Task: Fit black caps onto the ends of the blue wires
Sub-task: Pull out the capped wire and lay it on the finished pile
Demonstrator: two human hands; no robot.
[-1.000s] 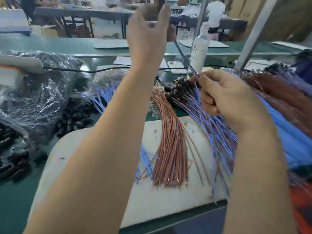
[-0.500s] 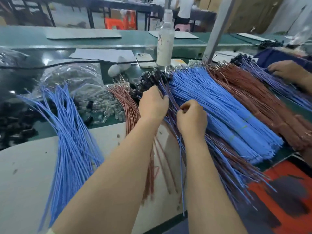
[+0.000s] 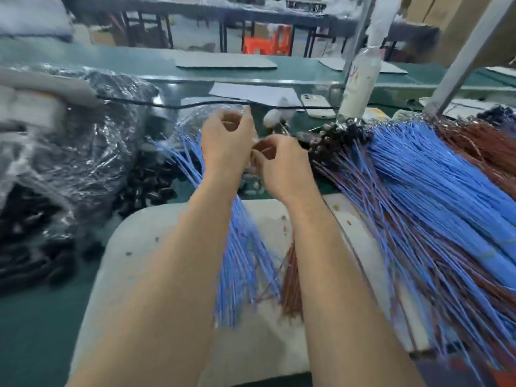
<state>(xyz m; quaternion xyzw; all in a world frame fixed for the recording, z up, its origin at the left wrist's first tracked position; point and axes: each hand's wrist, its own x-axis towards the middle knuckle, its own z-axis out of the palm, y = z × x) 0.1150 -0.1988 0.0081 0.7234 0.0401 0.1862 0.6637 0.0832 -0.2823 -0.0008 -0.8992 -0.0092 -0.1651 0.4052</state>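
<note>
Blue wires [image 3: 432,196] lie in a big fanned pile on the right of the bench. A smaller blue bundle [image 3: 245,263] runs under the left forearm across the white board [image 3: 145,275]. Capped ends [image 3: 343,135] cluster dark at the far tip of the big pile. Loose black caps [image 3: 150,182] sit heaped on the green bench, left of the hands and just beside the plastic bag [image 3: 83,152].

I have the left hand [image 3: 226,143] and right hand [image 3: 282,166] raised over the far edge of the board, nearly touching. Fingers are curled in on both, thumbs close to fingertips. Heavy blur, so I cannot tell if either pinch holds a cap or a wire end.

My read is that this is the mating step, or just ahead of it.

Risks from here:
- Brown wires [image 3: 291,289] lie mixed among the blue on the board, so a wrong-colour pick looks easy.
- Strands cross and tangle, and pulling one could drag its neighbours off the board edge.
- A thin wire end likely buckles if the cap goes on skewed.
- A small cap could slip from the fingertips and vanish into the strands below.
- The forearms hang over the bundle, so a careless sweep could scatter it.

Bottle [image 3: 360,79] and phone [image 3: 318,106] stand beyond, apart from the work.
</note>
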